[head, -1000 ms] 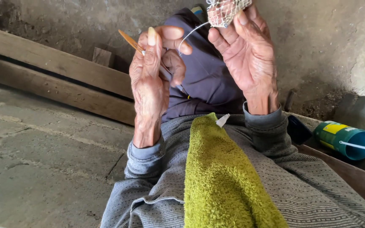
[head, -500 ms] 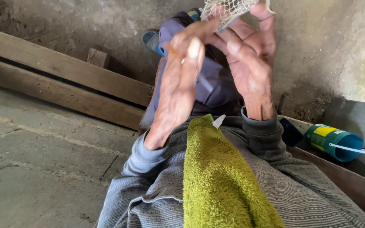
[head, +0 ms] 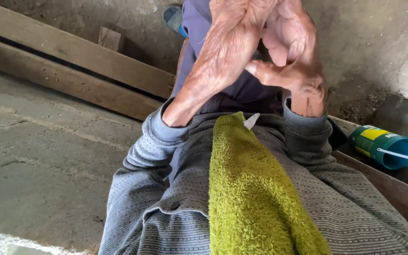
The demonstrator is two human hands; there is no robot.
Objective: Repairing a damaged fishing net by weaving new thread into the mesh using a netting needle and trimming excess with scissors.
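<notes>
Both hands are raised close together at the top of the view. My left hand reaches up and to the right, crossing in front of my right hand. Their fingertips run past the top edge, so whatever they hold is hidden. One right finger points left under the left palm. No net or wooden needle shows in this frame. Behind the hands are my purple trousers. A moss-green towel with a small white tag lies down the front of my grey striped sweater.
A green cylinder with a yellow label and a white strand lies at the right by a wooden board. Two long wooden planks lie along the rough wall. A blue sandal is at the top. Cracked concrete floor spreads to the left.
The view has dropped, so the white net and the wooden needle have left the top edge. My left hand swung right, across to my right hand.
</notes>
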